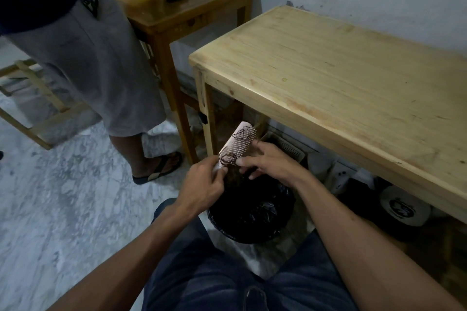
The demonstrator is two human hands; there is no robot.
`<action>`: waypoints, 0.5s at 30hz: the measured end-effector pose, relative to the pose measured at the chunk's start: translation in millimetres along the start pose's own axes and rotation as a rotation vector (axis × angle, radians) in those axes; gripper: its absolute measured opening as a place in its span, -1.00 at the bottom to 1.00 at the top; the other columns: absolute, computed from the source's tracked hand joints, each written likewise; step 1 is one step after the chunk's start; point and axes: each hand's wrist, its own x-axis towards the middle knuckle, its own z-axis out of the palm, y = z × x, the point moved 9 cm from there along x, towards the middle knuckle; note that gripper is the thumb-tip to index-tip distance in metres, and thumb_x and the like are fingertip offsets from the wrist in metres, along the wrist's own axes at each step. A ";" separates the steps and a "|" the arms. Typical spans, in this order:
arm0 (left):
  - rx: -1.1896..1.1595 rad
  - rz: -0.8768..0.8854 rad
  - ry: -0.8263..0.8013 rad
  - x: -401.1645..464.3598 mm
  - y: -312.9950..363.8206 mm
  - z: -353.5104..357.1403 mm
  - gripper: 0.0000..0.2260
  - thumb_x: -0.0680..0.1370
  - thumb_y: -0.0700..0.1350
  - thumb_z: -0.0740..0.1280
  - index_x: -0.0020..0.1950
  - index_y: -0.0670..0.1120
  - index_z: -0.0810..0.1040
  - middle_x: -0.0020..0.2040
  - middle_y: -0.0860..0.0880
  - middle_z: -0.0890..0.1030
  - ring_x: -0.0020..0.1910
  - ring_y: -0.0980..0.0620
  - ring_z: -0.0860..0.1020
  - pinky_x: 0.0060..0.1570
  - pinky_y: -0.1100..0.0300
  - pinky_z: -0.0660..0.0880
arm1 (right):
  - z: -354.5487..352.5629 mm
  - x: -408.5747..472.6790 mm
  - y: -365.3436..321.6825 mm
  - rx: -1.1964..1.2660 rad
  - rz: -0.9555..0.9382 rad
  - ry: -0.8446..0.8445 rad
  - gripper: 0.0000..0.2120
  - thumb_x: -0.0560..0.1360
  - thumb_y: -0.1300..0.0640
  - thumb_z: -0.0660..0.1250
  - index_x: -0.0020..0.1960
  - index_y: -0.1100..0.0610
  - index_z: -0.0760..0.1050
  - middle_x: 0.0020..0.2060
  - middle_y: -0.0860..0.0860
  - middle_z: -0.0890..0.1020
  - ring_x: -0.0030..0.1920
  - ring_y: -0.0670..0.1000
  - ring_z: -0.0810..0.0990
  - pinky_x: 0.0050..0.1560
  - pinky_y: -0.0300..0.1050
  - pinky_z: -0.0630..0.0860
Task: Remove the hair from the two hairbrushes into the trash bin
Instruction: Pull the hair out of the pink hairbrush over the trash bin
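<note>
A second person in grey shorts (83,63) is standing at my left beside the dark wooden table (192,7). My left hand (202,184) is gripping the lower end of the pink hairbrush (237,146), tilting it up over the black-lined trash bin (252,209). Dark hair (228,158) is lying tangled in its bristles. My right hand (270,161) is pinching at that hair near the brush's base. The pale wooden table (341,78) is standing to my right.
</note>
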 end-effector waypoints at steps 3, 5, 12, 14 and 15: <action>0.005 -0.007 0.029 1.0 0.1 -6.6 -0.89 0.62 -0.18 0.33 0.10 -0.14 0.61 -0.13 -0.03 0.65 -0.24 0.03 0.55 -0.28 0.19 0.35 | -2.5 -0.7 5.5 -0.024 -0.004 0.014 -0.89 0.53 0.16 0.48 0.06 0.08 0.69 -0.16 -0.02 0.74 -0.23 -0.11 0.64 -0.25 -0.26 0.55; 0.010 -0.053 0.040 1.3 -6.9 -10.3 -0.91 0.62 -0.17 0.33 0.08 -0.13 0.60 -0.19 0.01 0.61 -0.29 0.14 0.51 -0.34 0.30 0.29 | -10.5 -1.5 9.3 -0.024 -0.011 0.082 -0.95 0.52 0.15 0.49 -0.03 0.07 0.72 -0.25 -0.03 0.73 -0.29 -0.14 0.58 -0.27 -0.28 0.54; -0.122 -0.278 0.100 -3.1 -38.6 -17.6 -0.91 0.64 -0.16 0.31 -0.02 -0.10 0.59 -0.32 0.06 0.57 -0.37 0.06 0.52 -0.38 0.16 0.42 | -50.7 -7.2 19.3 0.010 -0.011 0.313 -0.92 0.57 0.16 0.44 -0.06 0.04 0.70 -0.24 -0.04 0.70 -0.19 -0.06 0.58 -0.13 -0.16 0.56; -0.174 -0.316 0.104 -3.9 -44.9 -16.1 -0.89 0.64 -0.13 0.31 -0.07 -0.08 0.59 -0.34 0.02 0.57 -0.38 0.01 0.52 -0.33 -0.07 0.51 | -59.9 -10.0 24.4 -0.040 0.013 0.381 -0.91 0.59 0.12 0.41 -0.04 0.00 0.69 -0.19 -0.05 0.70 -0.14 -0.02 0.59 -0.11 -0.13 0.55; -0.190 -0.326 0.095 -4.1 -45.5 -14.6 -0.89 0.63 -0.12 0.31 -0.07 -0.06 0.59 -0.34 0.02 0.58 -0.39 0.01 0.52 -0.32 -0.10 0.53 | -61.1 -10.6 26.8 -0.098 0.039 0.385 -0.90 0.61 0.11 0.39 0.00 -0.01 0.68 -0.14 -0.04 0.69 -0.11 -0.02 0.61 -0.11 -0.14 0.55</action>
